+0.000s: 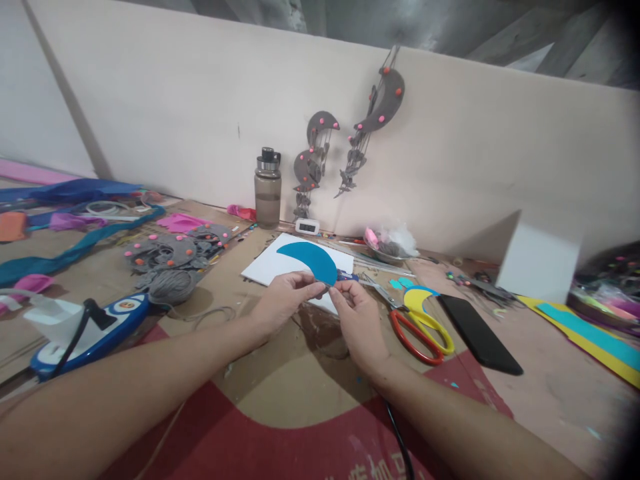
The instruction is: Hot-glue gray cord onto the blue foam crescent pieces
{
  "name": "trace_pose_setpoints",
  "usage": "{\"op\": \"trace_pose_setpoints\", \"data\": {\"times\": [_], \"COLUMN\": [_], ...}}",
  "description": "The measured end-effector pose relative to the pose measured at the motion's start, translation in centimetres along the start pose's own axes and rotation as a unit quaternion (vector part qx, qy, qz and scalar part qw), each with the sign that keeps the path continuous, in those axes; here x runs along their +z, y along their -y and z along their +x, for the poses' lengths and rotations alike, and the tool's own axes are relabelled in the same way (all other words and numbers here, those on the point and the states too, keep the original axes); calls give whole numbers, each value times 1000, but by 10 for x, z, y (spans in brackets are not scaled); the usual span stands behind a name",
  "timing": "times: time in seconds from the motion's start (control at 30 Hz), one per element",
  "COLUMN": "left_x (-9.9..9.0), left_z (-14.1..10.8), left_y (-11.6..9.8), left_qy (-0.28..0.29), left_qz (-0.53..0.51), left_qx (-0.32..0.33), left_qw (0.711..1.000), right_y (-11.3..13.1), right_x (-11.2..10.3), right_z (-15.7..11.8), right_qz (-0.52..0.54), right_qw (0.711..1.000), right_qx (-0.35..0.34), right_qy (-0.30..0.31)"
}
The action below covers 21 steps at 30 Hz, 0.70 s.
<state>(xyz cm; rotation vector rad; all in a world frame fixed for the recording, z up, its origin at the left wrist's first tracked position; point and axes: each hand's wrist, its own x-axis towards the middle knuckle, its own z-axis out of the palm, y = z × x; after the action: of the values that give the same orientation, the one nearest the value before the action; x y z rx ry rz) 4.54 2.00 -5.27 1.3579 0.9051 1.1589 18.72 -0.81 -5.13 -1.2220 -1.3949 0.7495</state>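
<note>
A blue crescent-shaped piece (311,259) is held up in front of a white sheet (265,265), near the middle of the view. My left hand (287,300) pinches its lower tip between thumb and fingers. Close beside it, my right hand (357,317) is closed at the same tip, its thumb and forefinger almost touching the left thumb. Whatever small part lies between the fingertips is hidden. Scissors with red and yellow handles (417,337) lie just right of my right hand, next to a yellow crescent piece (419,298).
A black phone (480,333) lies at the right. Farther back stand a bottle (268,193) and a small white display (307,227). Grey crescent decorations (390,100) hang on the wall. At left are grey yarn (173,285) and a blue-white power strip (100,333).
</note>
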Motion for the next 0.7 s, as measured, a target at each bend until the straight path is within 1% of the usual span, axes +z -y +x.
{"op": "trace_pose_setpoints", "data": {"times": [0.13, 0.27, 0.33, 0.43, 0.53, 0.63, 0.7], "left_x": [1, 1, -1, -8, -17, -26, -32], "left_z": [0, 1, 4, 9, 16, 22, 25], "left_y": [2, 2, 3, 4, 3, 1, 2], "left_qy": [-1, 8, 6, -12, -54, -76, -91], "left_qz": [-30, -59, -74, -99, -123, -141, -147], "left_qx": [-16, -26, -29, -22, -10, 5, 12], "left_qw": [999, 998, 997, 995, 991, 987, 985], "right_y": [-1, -3, -3, -1, 0, 2, 3], "right_x": [1, 1, 1, 1, 0, -1, -2], "right_z": [0, 0, 0, 0, -1, -5, -9], "right_qz": [-19, 10, 12, -8, -21, -15, -21], "right_qw": [1000, 999, 999, 999, 999, 998, 994], "right_qx": [-8, -10, -19, -34, -38, -54, -89], "right_qy": [8, 39, 43, 31, 24, 35, 54]}}
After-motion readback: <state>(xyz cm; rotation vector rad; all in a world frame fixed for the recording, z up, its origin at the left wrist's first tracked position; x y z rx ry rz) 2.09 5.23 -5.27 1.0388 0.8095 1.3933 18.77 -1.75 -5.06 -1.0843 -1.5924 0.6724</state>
